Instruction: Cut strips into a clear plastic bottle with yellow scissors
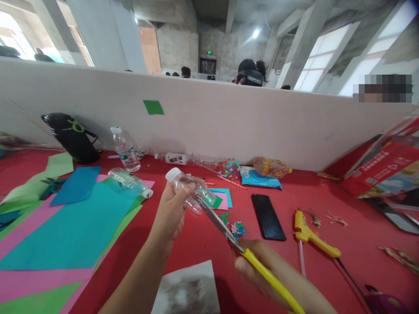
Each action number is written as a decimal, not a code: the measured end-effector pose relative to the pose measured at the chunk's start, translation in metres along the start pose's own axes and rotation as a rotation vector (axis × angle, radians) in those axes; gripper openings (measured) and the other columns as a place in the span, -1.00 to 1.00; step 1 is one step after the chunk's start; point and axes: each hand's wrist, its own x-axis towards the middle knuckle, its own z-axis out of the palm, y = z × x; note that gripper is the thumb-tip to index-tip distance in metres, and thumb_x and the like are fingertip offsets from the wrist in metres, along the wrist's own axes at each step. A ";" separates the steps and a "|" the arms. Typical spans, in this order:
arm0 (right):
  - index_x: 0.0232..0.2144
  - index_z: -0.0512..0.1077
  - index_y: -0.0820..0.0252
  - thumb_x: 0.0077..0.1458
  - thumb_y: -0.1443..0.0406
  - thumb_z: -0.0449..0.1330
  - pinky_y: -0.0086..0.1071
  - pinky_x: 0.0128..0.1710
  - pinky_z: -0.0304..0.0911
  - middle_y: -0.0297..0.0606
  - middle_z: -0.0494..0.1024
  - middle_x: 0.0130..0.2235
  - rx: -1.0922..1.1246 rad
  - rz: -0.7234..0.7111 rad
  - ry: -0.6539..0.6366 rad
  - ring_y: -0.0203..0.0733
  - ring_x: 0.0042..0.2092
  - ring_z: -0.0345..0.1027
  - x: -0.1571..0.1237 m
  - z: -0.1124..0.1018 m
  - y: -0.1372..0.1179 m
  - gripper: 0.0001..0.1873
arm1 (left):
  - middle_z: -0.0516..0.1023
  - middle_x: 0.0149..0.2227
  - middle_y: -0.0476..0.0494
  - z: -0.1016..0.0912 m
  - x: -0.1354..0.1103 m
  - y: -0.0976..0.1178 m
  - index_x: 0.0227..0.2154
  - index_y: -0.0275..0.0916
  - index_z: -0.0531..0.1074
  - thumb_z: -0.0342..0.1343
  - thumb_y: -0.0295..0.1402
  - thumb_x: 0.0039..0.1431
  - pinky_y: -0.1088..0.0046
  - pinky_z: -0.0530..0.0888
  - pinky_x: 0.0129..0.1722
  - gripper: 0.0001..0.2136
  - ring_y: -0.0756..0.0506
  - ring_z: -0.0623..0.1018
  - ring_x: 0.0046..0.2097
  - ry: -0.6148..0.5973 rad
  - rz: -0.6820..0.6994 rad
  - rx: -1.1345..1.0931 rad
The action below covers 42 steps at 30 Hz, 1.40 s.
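Note:
Held above the red table is a clear plastic bottle point(198, 185) with a white cap, tilted with the cap toward the upper left. My left hand point(170, 209) is closed around it near the cap, thumb on top. In my right hand point(253, 264) is a pair of scissors point(218, 221) with yellow handles. The scissor blades reach up to the bottle's side; whether they have cut into it I cannot tell. Behind the bottle lie small pink and blue paper squares point(225, 201). Star sequins point(237, 229) lie beside the blades.
A black phone point(268, 217) and a yellow glue gun point(316, 240) lie right. Coloured sheets point(72, 226) cover the left side. A black flask point(70, 139), an upright bottle point(126, 150) and a blue packet point(261, 178) line the white partition point(209, 117). A pale card point(188, 290) is in front.

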 end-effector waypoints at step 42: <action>-0.57 0.06 0.12 0.06 -0.30 -0.03 -0.45 -0.59 -0.18 -0.51 0.03 -0.59 -0.015 -0.003 0.003 -0.37 -0.54 -0.12 0.013 0.007 0.010 -0.35 | 0.56 -0.26 -0.15 -0.005 0.001 0.007 -0.32 -0.20 0.40 0.16 -0.36 0.07 0.35 0.47 -0.26 -0.89 -0.15 0.54 -0.22 -0.167 0.144 0.196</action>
